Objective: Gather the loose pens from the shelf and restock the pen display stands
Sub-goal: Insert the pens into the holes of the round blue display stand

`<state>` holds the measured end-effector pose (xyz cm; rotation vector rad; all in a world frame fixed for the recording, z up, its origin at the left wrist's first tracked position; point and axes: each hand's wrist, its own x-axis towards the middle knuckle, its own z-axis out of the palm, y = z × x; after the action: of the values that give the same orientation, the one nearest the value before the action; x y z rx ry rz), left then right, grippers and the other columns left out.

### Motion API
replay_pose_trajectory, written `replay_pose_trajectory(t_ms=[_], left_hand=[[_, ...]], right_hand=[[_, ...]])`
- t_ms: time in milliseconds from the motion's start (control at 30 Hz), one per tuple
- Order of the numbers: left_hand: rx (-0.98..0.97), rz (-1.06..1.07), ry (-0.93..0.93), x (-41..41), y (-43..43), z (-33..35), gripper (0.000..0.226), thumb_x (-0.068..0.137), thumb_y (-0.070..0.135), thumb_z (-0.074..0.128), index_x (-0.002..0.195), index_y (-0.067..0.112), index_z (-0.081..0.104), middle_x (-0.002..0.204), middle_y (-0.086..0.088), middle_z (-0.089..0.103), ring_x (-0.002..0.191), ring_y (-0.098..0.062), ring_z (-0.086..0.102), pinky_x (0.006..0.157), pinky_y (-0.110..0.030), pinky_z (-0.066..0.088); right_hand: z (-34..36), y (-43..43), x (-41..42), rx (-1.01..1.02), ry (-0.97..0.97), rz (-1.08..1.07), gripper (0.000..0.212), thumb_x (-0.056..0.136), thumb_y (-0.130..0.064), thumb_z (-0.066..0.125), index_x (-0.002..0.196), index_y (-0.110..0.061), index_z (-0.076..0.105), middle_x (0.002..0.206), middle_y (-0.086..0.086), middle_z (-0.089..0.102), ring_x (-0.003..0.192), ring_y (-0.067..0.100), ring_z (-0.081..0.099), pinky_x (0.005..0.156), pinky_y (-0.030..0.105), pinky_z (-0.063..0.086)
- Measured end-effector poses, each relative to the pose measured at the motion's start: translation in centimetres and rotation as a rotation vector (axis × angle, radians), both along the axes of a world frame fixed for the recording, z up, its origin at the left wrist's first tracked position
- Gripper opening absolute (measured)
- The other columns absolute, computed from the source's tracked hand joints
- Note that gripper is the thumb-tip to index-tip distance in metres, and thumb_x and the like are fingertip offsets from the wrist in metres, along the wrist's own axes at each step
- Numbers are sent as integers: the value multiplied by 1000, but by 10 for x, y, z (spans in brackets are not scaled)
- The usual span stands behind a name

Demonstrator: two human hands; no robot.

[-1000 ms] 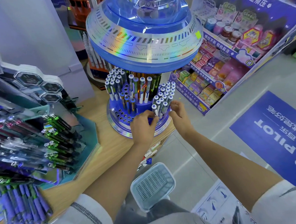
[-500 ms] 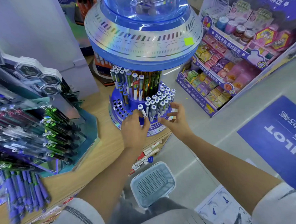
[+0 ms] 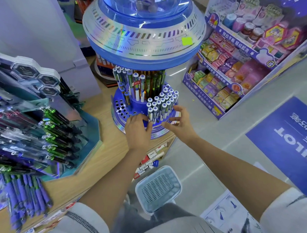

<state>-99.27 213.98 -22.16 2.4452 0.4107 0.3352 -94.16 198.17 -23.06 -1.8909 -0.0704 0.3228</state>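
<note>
Now the white-capped pens (image 3: 163, 103) stand packed in the front-right holes of the round pen stand (image 3: 121, 117), on the wooden shelf (image 3: 105, 156). Our right hand (image 3: 180, 124), curled on the cluster a second ago, has let go and spreads wide just beside it. Our left hand (image 3: 136, 130) curls against the outermost pen; pinching or only steadying, we cannot tell. Empty holes (image 3: 120, 108) remain to the left, so restocking isn't finished.

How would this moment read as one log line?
step: restocking round pen stand | left hand: at front white-capped pens, grip unclear | right hand: open, beside them
</note>
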Motion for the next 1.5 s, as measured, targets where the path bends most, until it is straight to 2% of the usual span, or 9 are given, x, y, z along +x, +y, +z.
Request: replay_pose_trajectory(t_ms=[200,300,467,667,800,933,1200,1367,1500], left_hand=[[163,-27,-15,-18,1,-5,44,79,31,72,116,12,57,126,-6,56,126,-30,44,107,-44,34],[294,-24,140,-28,4,-6,57,81,43,65,131,18,49,146,-5,42,140,-30,28,115,-48,22],[357,-136,366,-39,9,-5,70,89,44,56,148,27,24,161,-2,10,147,-29,7,119,-48,9],[308,-188,413,-36,12,-2,74,90,44,55,151,28,17,162,-4,1,146,-28,13,119,-49,10],[257,-122,227,-68,16,-5,70,87,34,59,148,21,29,156,-11,20,143,-30,20,117,-43,15],[159,116,24,-129,46,-12,41,81,24,47,119,15,59,118,-8,55,108,-30,51,93,-40,38],[-49,644,-57,-267,156,-20,12,83,6,60,94,10,65,86,-9,55,84,-31,55,71,-34,37],[-195,736,29,-319,233,-29,16,84,11,60,99,7,65,92,-12,57,85,-31,57,72,-32,40],[-421,660,128,-327,278,-30,27,94,20,57,116,7,61,112,-10,64,98,-28,61,84,-35,48]], right_hand=[[4,-5,-9,-24,-68,-26,52,87,-17,71,130,-20,41,134,-2,43,100,6,56,71,19,54],[1,-7,-26,-173,-265,-53,40,89,-15,65,125,-16,49,127,0,52,108,12,54,89,28,49],[-11,-2,-41,-307,-319,261,67,84,-8,67,145,-14,38,157,5,22,142,17,26,103,30,41],[-12,-8,-36,-372,-272,344,75,82,0,67,147,-14,34,161,4,13,146,20,22,101,39,46],[0,2,-51,-343,-393,179,49,82,1,65,128,-6,53,136,13,44,126,28,46,96,21,36],[4,45,-90,-257,-402,280,29,83,1,62,110,-8,61,107,1,56,99,19,55,88,27,41],[-4,179,-186,-125,-94,692,21,88,4,57,104,-6,66,92,0,66,81,17,61,72,12,44],[-12,261,-232,-185,68,698,20,91,-2,59,110,3,61,91,4,60,82,14,55,72,8,43],[-18,312,-255,-176,188,513,34,91,-19,66,116,2,55,96,8,60,91,19,56,88,31,43]])
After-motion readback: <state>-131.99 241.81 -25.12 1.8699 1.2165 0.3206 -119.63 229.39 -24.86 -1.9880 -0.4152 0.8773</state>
